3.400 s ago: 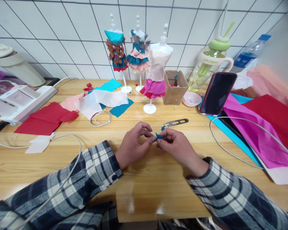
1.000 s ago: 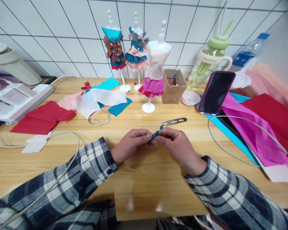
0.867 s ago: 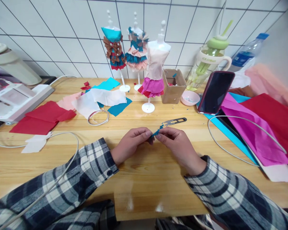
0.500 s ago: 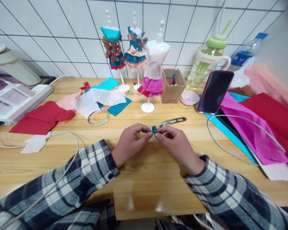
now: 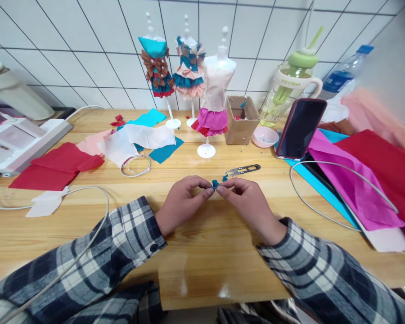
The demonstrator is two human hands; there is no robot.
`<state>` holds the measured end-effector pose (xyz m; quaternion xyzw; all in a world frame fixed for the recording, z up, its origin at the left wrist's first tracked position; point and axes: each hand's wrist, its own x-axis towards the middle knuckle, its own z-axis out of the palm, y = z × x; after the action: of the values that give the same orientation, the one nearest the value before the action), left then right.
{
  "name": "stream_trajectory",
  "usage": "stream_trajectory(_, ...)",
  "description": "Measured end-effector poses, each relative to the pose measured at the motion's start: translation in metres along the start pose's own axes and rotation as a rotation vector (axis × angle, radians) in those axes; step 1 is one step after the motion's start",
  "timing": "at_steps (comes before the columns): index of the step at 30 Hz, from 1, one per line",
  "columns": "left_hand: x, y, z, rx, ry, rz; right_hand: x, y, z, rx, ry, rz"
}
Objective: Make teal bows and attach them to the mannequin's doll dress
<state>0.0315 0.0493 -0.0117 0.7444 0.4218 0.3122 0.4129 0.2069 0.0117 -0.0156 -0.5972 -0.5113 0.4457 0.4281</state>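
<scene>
Between my two hands is a small teal fabric scrap, pinched at both sides over the wooden table. My left hand grips its left side with thumb and forefinger. On the right side, my right hand holds it in the same kind of pinch, the fingertips of both hands nearly touching. Just beyond my right fingers lie loose teal snippets and black thread snips. Farther back stands a small white dress form in a cream top and a magenta ruffled skirt with red at the hem.
Two more dressed forms stand by the tiled wall, near a cardboard box and a pink bowl. A phone leans at right beside stacked fabric. Red cloth and a white sewing machine are at left.
The teal scrap has shifted slightly and looks more folded between my fingertips. My hands stay almost in place; the whole view has moved a little.
</scene>
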Motion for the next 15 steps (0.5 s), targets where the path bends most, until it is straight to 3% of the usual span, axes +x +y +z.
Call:
stream_trajectory(8,0.0011,-0.0022,0.0001,-0.154,-0.084,-0.004,0.0010,0.0090,0.0039,0.262,-0.001,0.142)
stream_trajectory(15,0.0012,-0.0055,0.0008,-0.300,-0.209,-0.099,0.0013,0.0079,0.0041,0.417,-0.097,0.211)
